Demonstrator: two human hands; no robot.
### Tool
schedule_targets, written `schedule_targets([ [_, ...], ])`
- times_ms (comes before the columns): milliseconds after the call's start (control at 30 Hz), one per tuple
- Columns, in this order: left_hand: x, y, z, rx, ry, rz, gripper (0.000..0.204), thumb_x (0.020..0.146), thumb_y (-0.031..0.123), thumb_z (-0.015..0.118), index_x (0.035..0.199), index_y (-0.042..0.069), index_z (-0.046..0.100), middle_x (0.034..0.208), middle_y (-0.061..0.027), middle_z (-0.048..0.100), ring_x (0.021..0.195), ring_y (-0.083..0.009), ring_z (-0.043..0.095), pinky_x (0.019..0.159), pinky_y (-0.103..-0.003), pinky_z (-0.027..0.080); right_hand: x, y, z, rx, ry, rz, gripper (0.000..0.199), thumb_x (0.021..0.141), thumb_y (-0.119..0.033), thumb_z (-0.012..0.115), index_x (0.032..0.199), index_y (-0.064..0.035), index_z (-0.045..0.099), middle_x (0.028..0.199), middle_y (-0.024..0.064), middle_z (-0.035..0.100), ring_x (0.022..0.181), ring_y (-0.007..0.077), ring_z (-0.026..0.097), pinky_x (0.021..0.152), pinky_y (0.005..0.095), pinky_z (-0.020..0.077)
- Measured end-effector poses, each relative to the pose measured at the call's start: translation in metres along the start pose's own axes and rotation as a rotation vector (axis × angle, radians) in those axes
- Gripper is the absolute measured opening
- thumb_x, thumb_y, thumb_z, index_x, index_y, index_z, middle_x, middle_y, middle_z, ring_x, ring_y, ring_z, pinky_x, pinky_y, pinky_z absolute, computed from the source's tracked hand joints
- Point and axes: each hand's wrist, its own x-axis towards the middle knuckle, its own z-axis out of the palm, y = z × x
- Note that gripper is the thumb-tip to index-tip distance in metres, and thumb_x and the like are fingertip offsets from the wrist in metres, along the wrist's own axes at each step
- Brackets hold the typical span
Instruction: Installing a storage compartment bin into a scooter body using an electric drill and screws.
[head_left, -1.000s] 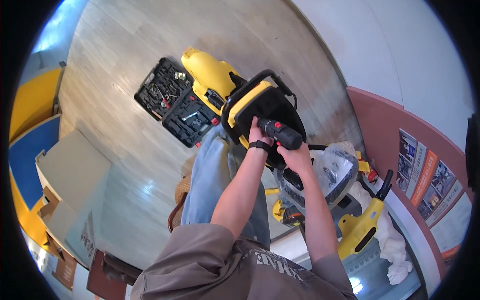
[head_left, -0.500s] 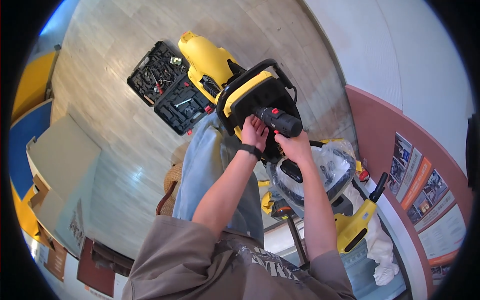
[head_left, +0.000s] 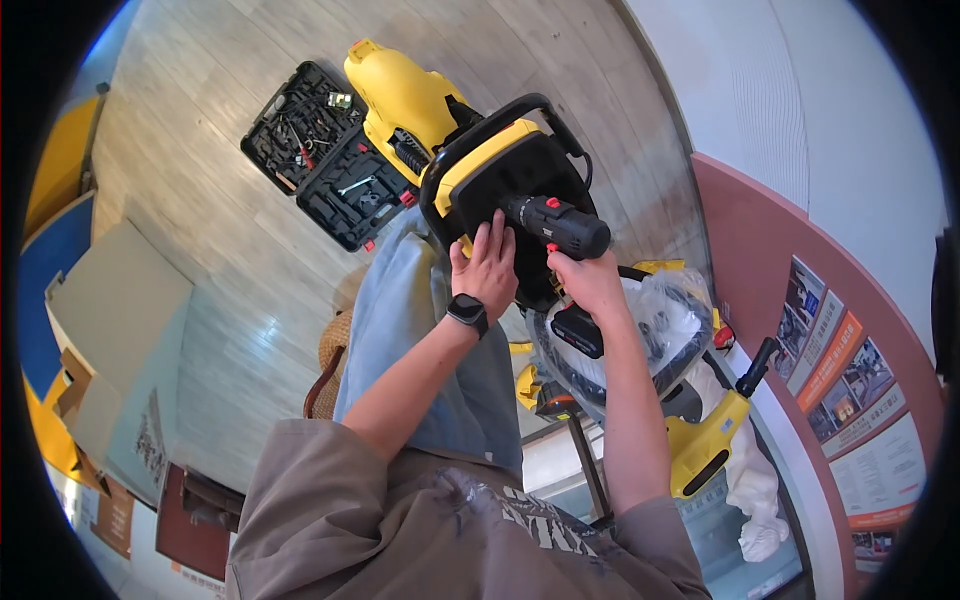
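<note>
My right hand (head_left: 588, 280) is closed round the grip of a black cordless drill (head_left: 562, 228) with red switches. The drill's chuck points left and away, against the dark base of a yellow and black machine (head_left: 478, 160); its tip is hidden from me. Just left of the chuck, my left hand (head_left: 486, 266), a watch on its wrist, lies flat on that base with fingers stretched out, holding nothing. The black tubular handle (head_left: 455, 150) loops round the machine's left and far sides.
An opened black tool case (head_left: 345, 185) with several tools lies on the floor beyond my leg. At my right are a plastic-wrapped round part (head_left: 650, 335), a yellow handheld tool (head_left: 710, 440) and a reddish panel (head_left: 745, 215). A woven stool (head_left: 330, 350) stands left of my leg.
My left hand has drawn back from beside the chuck and flattened, fingers extended, on the base. The drill stays in my right hand. The whole view has shifted slightly.
</note>
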Motion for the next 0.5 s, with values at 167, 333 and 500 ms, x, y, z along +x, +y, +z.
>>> schedule_targets([
  [167, -0.001, -0.007, 0.005, 0.097, -0.017, -0.022, 0.061, 0.071, 0.023, 0.064, 0.131, 0.014, 0.057, 0.157, -0.0094, 0.033, 0.148, -0.0197, 0.024, 0.113, -0.056, 0.006, -0.001, 0.000, 0.001, -0.008, -0.006, 0.006, 0.042, 0.074, -0.024, 0.067, 0.113, -0.0062, 0.067, 0.100, 0.0210, 0.070, 0.097, 0.0382, 0.066, 0.087, 0.0411, 0.0509],
  [333, 0.003, -0.008, 0.002, 0.078, -0.028, -0.020, 0.061, 0.072, 0.025, 0.065, 0.131, 0.014, 0.056, 0.158, -0.0087, 0.032, 0.145, -0.0200, 0.028, 0.111, -0.055, 0.009, 0.000, 0.010, 0.005, 0.028, -0.011, 0.035, 0.042, 0.073, -0.024, 0.067, 0.112, -0.0070, 0.068, 0.100, 0.0200, 0.070, 0.096, 0.0380, 0.066, 0.087, 0.0414, 0.0511],
  [500, 0.004, -0.009, 0.001, 0.078, -0.040, -0.033, 0.057, 0.072, 0.025, 0.065, 0.127, 0.013, 0.058, 0.157, -0.0074, 0.034, 0.143, -0.0193, 0.032, 0.109, -0.054, 0.014, 0.001, 0.016, 0.010, 0.043, 0.000, -0.010, 0.041, 0.074, -0.023, 0.067, 0.110, -0.0061, 0.068, 0.097, 0.0198, 0.070, 0.094, 0.0366, 0.067, 0.084, 0.0408, 0.0516],
])
